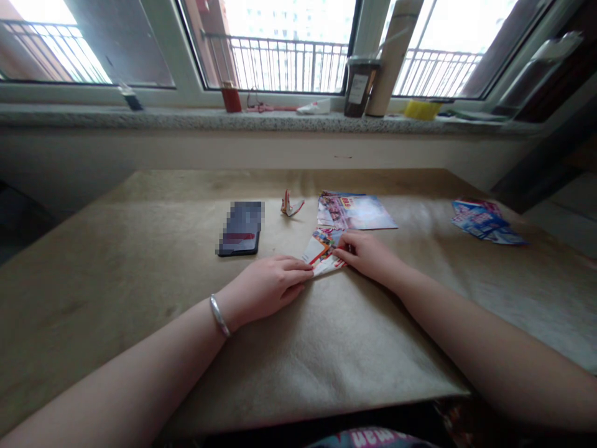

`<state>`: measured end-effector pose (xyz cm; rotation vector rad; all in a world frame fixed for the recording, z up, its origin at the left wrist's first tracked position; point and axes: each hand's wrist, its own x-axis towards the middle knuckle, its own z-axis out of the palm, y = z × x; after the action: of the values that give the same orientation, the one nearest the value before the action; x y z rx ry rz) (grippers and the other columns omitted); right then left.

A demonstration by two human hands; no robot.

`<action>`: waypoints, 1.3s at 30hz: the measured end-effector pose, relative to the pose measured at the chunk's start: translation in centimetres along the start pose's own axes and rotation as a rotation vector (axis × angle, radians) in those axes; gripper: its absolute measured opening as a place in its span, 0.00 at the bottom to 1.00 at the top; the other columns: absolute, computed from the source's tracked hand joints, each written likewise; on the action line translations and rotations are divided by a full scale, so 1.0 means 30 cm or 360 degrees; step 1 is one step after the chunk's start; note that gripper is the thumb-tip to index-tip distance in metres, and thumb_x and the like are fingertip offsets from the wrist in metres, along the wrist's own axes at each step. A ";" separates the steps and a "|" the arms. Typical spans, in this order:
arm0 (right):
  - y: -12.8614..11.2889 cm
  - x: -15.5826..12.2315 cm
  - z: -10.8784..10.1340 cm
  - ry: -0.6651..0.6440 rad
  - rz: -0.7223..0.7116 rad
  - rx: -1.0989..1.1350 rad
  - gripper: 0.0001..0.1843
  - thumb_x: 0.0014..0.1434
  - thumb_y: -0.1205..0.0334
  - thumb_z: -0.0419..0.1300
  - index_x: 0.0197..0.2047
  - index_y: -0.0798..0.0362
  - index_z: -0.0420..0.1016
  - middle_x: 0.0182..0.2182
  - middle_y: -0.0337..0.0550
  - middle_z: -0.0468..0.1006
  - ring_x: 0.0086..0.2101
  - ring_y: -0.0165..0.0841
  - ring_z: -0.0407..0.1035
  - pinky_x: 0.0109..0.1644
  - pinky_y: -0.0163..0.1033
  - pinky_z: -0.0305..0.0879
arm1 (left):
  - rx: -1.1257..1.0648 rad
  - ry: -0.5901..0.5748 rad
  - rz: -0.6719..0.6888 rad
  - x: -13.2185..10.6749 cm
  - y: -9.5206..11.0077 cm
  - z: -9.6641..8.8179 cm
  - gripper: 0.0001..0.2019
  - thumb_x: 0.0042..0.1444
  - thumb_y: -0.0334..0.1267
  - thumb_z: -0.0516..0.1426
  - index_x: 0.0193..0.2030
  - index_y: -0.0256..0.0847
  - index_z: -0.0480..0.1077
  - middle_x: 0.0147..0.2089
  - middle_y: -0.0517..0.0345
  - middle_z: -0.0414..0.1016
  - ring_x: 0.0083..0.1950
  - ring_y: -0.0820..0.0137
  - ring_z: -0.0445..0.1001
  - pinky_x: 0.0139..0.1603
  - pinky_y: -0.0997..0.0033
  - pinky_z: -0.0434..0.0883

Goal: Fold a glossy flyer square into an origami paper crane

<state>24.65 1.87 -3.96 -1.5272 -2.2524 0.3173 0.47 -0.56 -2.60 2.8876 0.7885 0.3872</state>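
Observation:
A folded piece of colourful printed paper (321, 249), white with orange and red print, lies on the table in front of me. My left hand (275, 280), with a silver bangle on the wrist, rests its stretched fingertips on the paper's left corner. On the other side, my right hand (361, 255) pinches the paper's right part between thumb and fingers, which cover some of it. Just beyond the paper is a stack of printed flyers (359, 211). A small folded paper piece (291, 204) stands up on the table to the left of that stack.
A phone (241, 230) lies left of the paper. Several blue and pink printed papers (487, 221) are at the far right of the brown-covered table (140, 261). Along the windowsill (177, 118) stand a dark jar (360, 87), a red container (231, 98) and a yellow item (422, 110).

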 end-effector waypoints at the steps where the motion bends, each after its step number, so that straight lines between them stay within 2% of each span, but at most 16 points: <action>1: 0.005 0.004 0.003 0.0043 -0.0011 0.0005 0.10 0.56 0.59 0.58 0.26 0.54 0.69 0.27 0.40 0.71 0.29 0.30 0.63 0.33 0.33 0.55 | 0.0019 -0.0005 0.0002 0.001 0.002 -0.001 0.15 0.60 0.35 0.50 0.52 0.41 0.70 0.52 0.55 0.73 0.51 0.67 0.71 0.54 0.64 0.69; 7: 0.028 0.022 0.013 0.0031 -0.0003 0.0059 0.09 0.57 0.60 0.57 0.27 0.53 0.71 0.26 0.40 0.71 0.29 0.30 0.63 0.33 0.33 0.55 | 0.0089 -0.0019 0.0012 0.001 0.010 -0.005 0.17 0.60 0.36 0.51 0.56 0.41 0.66 0.55 0.53 0.71 0.53 0.65 0.71 0.54 0.63 0.70; 13: 0.027 0.024 0.014 0.0063 -0.0019 0.0017 0.09 0.57 0.61 0.56 0.27 0.53 0.71 0.27 0.40 0.71 0.30 0.31 0.63 0.34 0.34 0.57 | 0.0130 -0.0032 0.0029 -0.002 0.013 -0.005 0.17 0.59 0.36 0.52 0.55 0.39 0.66 0.55 0.52 0.71 0.53 0.64 0.70 0.54 0.62 0.70; 19: 0.021 0.027 0.016 0.0120 0.0002 -0.0066 0.07 0.57 0.61 0.58 0.28 0.53 0.70 0.31 0.42 0.70 0.33 0.32 0.64 0.37 0.35 0.59 | 0.0131 -0.0064 0.0001 -0.001 0.013 0.000 0.18 0.59 0.36 0.52 0.56 0.39 0.66 0.57 0.52 0.69 0.56 0.65 0.68 0.58 0.63 0.67; 23: 0.023 0.028 0.016 0.0132 0.0007 -0.0092 0.06 0.56 0.61 0.59 0.28 0.53 0.71 0.32 0.41 0.70 0.34 0.32 0.65 0.38 0.36 0.59 | 0.0148 -0.0075 -0.0012 -0.002 0.016 -0.002 0.19 0.59 0.37 0.52 0.57 0.38 0.65 0.58 0.50 0.67 0.57 0.64 0.68 0.58 0.64 0.67; 31: 0.028 0.025 0.020 0.0150 0.0020 -0.0159 0.06 0.56 0.59 0.58 0.31 0.51 0.73 0.33 0.42 0.71 0.32 0.32 0.66 0.37 0.36 0.60 | 0.0081 -0.0041 0.0041 -0.002 0.012 -0.001 0.18 0.59 0.35 0.52 0.56 0.40 0.65 0.55 0.51 0.70 0.55 0.65 0.69 0.56 0.64 0.68; 35: 0.008 0.011 0.011 0.0253 -0.0168 -0.0297 0.08 0.59 0.60 0.55 0.40 0.51 0.74 0.38 0.45 0.73 0.39 0.35 0.67 0.42 0.38 0.62 | 0.0085 -0.0049 0.0031 -0.002 0.010 0.002 0.18 0.59 0.36 0.52 0.56 0.40 0.65 0.56 0.52 0.70 0.55 0.65 0.69 0.56 0.62 0.68; 39: -0.029 -0.010 -0.002 0.0257 -0.0449 -0.0442 0.10 0.60 0.59 0.54 0.36 0.53 0.75 0.38 0.47 0.74 0.41 0.38 0.65 0.47 0.42 0.60 | 0.0088 -0.0043 0.0036 -0.002 0.012 -0.001 0.18 0.59 0.35 0.52 0.56 0.40 0.65 0.56 0.53 0.70 0.55 0.65 0.69 0.57 0.63 0.68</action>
<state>24.05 1.27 -3.61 -1.2791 -2.4133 -0.2004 0.57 -0.90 -2.53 2.9491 0.7748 0.3328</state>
